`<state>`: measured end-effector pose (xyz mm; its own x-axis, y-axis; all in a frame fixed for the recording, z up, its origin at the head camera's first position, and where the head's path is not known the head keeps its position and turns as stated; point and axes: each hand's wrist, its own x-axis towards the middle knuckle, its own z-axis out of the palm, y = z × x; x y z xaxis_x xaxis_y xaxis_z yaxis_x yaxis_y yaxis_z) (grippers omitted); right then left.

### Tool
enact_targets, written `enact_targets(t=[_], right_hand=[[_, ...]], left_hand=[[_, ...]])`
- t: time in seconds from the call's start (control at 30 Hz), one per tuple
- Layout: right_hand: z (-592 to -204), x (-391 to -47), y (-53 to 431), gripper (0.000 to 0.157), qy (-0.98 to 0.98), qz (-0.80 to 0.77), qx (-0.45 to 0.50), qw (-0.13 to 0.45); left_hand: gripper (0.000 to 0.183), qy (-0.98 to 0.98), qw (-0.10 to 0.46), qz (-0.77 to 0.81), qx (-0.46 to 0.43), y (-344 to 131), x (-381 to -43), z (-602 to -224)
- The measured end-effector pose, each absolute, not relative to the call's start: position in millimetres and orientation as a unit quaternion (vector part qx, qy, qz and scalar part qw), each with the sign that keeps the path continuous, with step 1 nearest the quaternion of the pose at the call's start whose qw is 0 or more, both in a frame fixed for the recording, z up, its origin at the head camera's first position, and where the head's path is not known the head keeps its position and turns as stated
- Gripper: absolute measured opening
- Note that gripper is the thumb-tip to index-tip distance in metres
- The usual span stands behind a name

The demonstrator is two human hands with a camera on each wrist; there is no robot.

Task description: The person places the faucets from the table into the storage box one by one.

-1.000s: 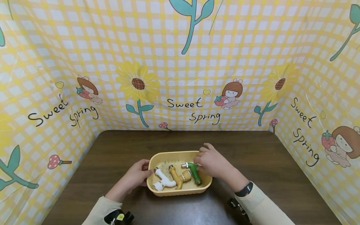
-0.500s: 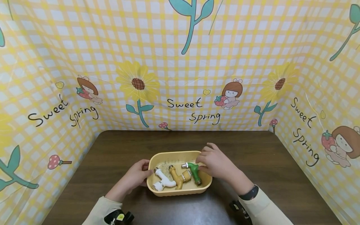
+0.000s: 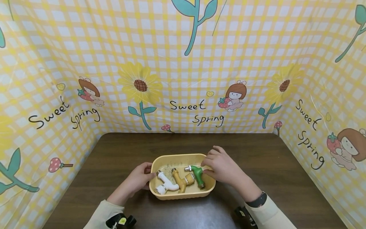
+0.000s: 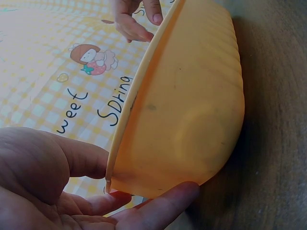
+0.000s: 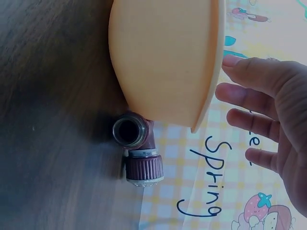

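Note:
A yellow plastic basin stands on the table. Inside it lie a white faucet, a mustard-yellow faucet and a green faucet with a silver end. My left hand grips the basin's left end, thumb at the rim and fingers against the outer wall, as the left wrist view shows. Over the right rim hovers my right hand, beside the green faucet, its fingers loosely bent with nothing between them. A dark maroon faucet appears beyond the basin in the right wrist view; my right hand hides it from the head camera.
The dark brown wooden table extends around the basin. A yellow checked cloth with printed flowers and lettering encloses the back and both sides of the table.
My right hand has drifted slightly right, off the green faucet, so more of that faucet shows. The left hand and the basin have kept their place.

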<state>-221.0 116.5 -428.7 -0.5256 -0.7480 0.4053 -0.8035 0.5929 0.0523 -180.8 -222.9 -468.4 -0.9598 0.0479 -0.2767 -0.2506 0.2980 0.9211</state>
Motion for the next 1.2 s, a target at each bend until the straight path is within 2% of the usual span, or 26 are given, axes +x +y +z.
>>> enact_targets(t=[0.77,1.2], right_hand=[[-430.4,-216.2,131.5,0.022,-0.858,0.119,0.448,0.223],[-434.5,-217.5,138.4,0.021,-0.866,0.123,0.434,0.218]], left_hand=[[0.044,0.796,0.131,0.588,-0.062,-223.7,-180.3,-466.5],[0.044,0.797,0.128,0.587,-0.063,-222.8,-180.5,-466.6]])
